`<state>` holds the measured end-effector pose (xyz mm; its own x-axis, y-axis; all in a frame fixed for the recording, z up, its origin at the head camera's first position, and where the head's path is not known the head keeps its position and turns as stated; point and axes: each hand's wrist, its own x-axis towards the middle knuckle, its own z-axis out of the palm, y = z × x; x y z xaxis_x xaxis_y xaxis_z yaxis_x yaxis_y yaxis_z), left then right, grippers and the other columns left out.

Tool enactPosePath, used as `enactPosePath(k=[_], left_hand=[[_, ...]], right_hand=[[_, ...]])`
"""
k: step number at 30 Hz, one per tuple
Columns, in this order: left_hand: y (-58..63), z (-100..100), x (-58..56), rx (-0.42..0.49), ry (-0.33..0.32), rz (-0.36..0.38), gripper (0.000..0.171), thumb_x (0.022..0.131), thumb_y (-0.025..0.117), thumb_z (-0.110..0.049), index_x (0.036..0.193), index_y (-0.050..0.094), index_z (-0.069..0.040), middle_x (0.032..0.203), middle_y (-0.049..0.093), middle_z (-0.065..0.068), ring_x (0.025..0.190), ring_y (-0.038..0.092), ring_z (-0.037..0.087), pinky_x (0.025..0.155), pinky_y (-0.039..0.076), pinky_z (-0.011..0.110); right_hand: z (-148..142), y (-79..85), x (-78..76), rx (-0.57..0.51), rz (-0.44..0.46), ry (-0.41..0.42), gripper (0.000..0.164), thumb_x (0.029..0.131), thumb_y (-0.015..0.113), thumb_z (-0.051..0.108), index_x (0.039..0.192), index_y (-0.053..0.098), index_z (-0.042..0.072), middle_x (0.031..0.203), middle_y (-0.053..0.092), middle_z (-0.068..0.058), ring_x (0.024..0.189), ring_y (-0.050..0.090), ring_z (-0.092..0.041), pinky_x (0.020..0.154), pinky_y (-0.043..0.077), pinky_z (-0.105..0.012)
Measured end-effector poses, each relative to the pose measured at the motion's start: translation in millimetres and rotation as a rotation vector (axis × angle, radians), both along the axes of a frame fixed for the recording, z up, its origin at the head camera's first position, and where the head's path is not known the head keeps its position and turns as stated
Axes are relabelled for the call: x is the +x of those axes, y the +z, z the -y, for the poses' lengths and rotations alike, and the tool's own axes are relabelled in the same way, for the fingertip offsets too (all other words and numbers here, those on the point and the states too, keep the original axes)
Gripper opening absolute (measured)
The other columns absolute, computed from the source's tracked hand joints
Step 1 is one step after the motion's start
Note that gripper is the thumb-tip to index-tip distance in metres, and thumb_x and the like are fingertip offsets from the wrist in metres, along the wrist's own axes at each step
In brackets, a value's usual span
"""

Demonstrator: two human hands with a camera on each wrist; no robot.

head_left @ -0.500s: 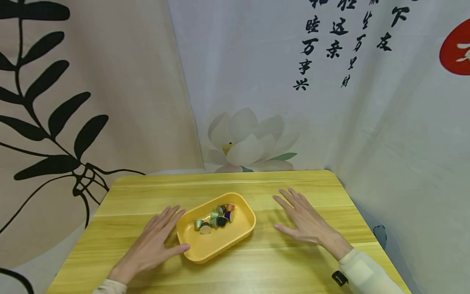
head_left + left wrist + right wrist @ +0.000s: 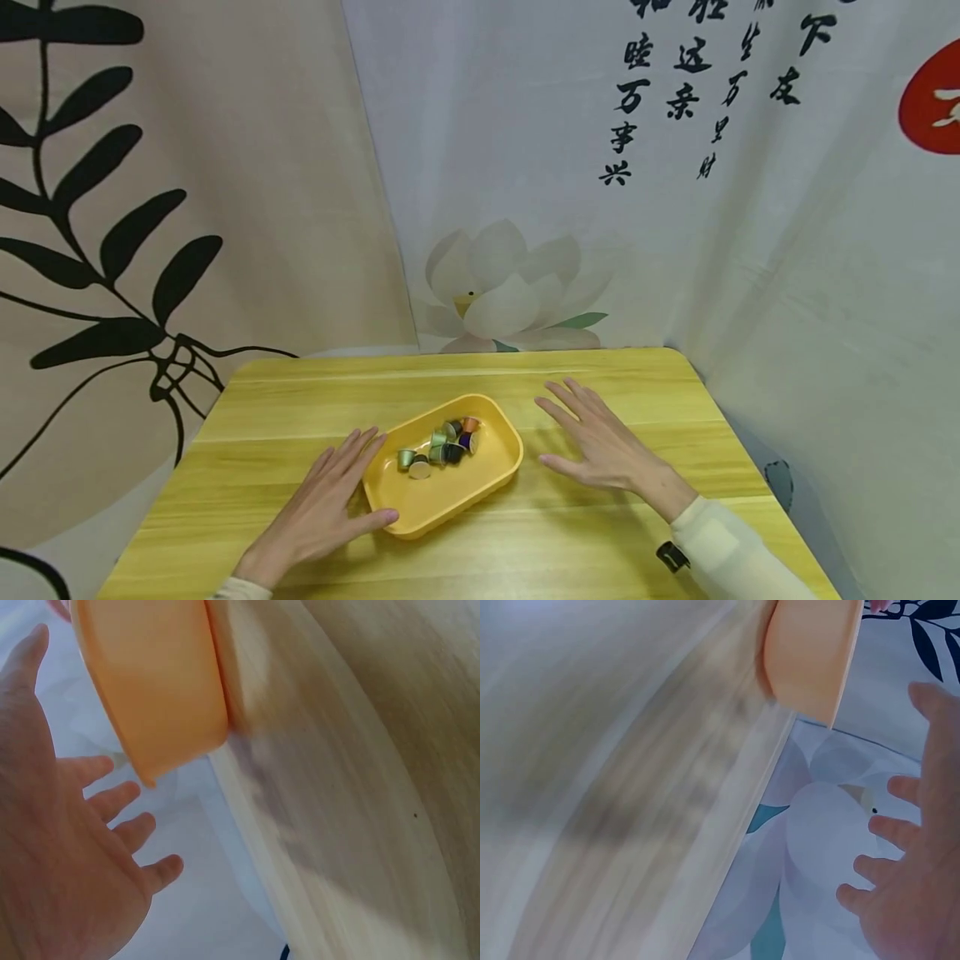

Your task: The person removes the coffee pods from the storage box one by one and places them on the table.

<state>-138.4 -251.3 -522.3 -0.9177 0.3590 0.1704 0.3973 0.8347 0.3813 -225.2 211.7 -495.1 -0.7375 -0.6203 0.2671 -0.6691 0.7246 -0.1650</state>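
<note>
Hiding some of the tray (image 2: pixel 442 504), the left hand (image 2: pixel 321 510), contact unclear, spreads its fingers (image 2: pixel 366 459) wide; the right hand (image 2: pixel 611 450) likewise

I see the tray (image 2: pixel 431 504) on the table (image 2: pixel 450 575), just right of the left hand (image 2: pixel 322 506) and, across a gap, left of the right hand (image 2: pixel 609 450). Capsules (image 2: pixel 437 453) lie inside it; cloth (image 2: pixel 525 167) hangs beyond both hands, behind the table.

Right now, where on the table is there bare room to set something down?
Bare table runs from the yellow tray to the far edge, and outside the left hand and right hand. It is crowded among the tray's clustered capsules.
</note>
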Motion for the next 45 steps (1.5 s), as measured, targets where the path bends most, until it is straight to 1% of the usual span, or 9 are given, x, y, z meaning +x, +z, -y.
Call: enactPosePath(k=[7, 12, 19, 23, 26, 30, 35, 40, 45], left_hand=[[-4.6, 1.7, 2.3, -0.016, 0.014, 0.005, 0.112, 0.097, 0.077, -0.073, 0.182, 0.025, -0.021, 0.189, 0.026, 0.012, 0.172, 0.030, 0.048, 0.134, 0.027, 0.079], [-7.7, 1.3, 2.4, -0.019, 0.016, 0.003, 0.112, 0.097, 0.075, -0.074, 0.181, 0.028, -0.015, 0.189, 0.026, 0.012, 0.173, 0.029, 0.046, 0.138, 0.024, 0.074], [-10.5, 1.4, 1.4, -0.043, 0.016, -0.011, 0.114, 0.096, 0.076, -0.075, 0.179, 0.032, -0.011, 0.188, 0.028, 0.013, 0.172, 0.032, 0.046, 0.133, 0.030, 0.078], [-11.8, 0.9, 1.4, -0.051, 0.016, -0.005, 0.115, 0.096, 0.076, -0.076, 0.179, 0.031, -0.011, 0.188, 0.027, 0.013, 0.172, 0.033, 0.046, 0.132, 0.031, 0.078], [-12.4, 0.5, 1.6, -0.046, 0.019, 0.001, 0.115, 0.096, 0.075, -0.076, 0.180, 0.031, -0.011, 0.189, 0.026, 0.012, 0.172, 0.032, 0.045, 0.133, 0.031, 0.077], [-13.2, 0.0, 1.4, -0.044, 0.020, 0.001, 0.115, 0.096, 0.075, -0.077, 0.180, 0.030, -0.012, 0.189, 0.026, 0.010, 0.173, 0.032, 0.044, 0.133, 0.032, 0.077], [-14.3, 0.1, 1.2, -0.044, 0.017, -0.003, 0.115, 0.096, 0.076, -0.076, 0.180, 0.030, -0.012, 0.189, 0.026, 0.010, 0.172, 0.032, 0.047, 0.132, 0.032, 0.079], [-15.0, 0.3, 1.7, -0.034, 0.015, -0.005, 0.115, 0.096, 0.077, -0.075, 0.179, 0.031, -0.011, 0.189, 0.027, 0.011, 0.172, 0.032, 0.047, 0.131, 0.032, 0.081], [-14.5, 0.0, 2.0, -0.034, 0.017, -0.006, 0.115, 0.096, 0.077, -0.075, 0.180, 0.031, -0.012, 0.189, 0.027, 0.009, 0.172, 0.033, 0.047, 0.131, 0.033, 0.080]], right_hand=[[19.3, 6.2, -4.3, -0.004, 0.029, 0.058, 0.089, 0.105, 0.070, 0.061, 0.177, 0.040, 0.018, 0.188, 0.031, -0.011, 0.176, 0.026, -0.044, 0.141, 0.029, -0.069], [33.5, 10.2, -7.2, 0.002, 0.046, 0.105, 0.088, 0.107, 0.068, 0.061, 0.177, 0.039, 0.017, 0.189, 0.029, -0.010, 0.176, 0.024, -0.042, 0.142, 0.029, -0.068], [52.6, 15.2, -10.7, 0.019, 0.089, 0.142, 0.088, 0.109, 0.064, 0.064, 0.178, 0.037, 0.017, 0.188, 0.030, -0.009, 0.177, 0.024, -0.040, 0.143, 0.028, -0.066], [64.5, 17.1, -14.9, 0.015, 0.085, 0.182, 0.086, 0.110, 0.064, 0.063, 0.176, 0.040, 0.014, 0.184, 0.039, -0.014, 0.174, 0.030, -0.044, 0.140, 0.032, -0.068], [73.0, 17.8, -18.4, 0.030, 0.080, 0.196, 0.084, 0.110, 0.063, 0.062, 0.175, 0.042, 0.012, 0.182, 0.043, -0.016, 0.172, 0.034, -0.044, 0.139, 0.035, -0.066], [83.1, 18.0, -21.7, 0.042, 0.104, 0.200, 0.083, 0.110, 0.065, 0.060, 0.174, 0.044, 0.012, 0.181, 0.044, -0.016, 0.172, 0.036, -0.042, 0.140, 0.036, -0.062], [94.0, 14.0, -25.9, 0.055, 0.134, 0.213, 0.081, 0.108, 0.070, 0.056, 0.172, 0.047, 0.011, 0.178, 0.047, -0.016, 0.169, 0.042, -0.039, 0.139, 0.039, -0.059], [102.7, 11.0, -30.0, 0.076, 0.152, 0.229, 0.076, 0.107, 0.077, 0.048, 0.167, 0.054, 0.009, 0.171, 0.055, -0.017, 0.161, 0.052, -0.037, 0.136, 0.046, -0.054], [109.7, 11.2, -31.8, 0.130, 0.185, 0.223, 0.072, 0.107, 0.077, 0.048, 0.164, 0.057, 0.009, 0.169, 0.058, -0.015, 0.158, 0.056, -0.035, 0.132, 0.051, -0.050]])
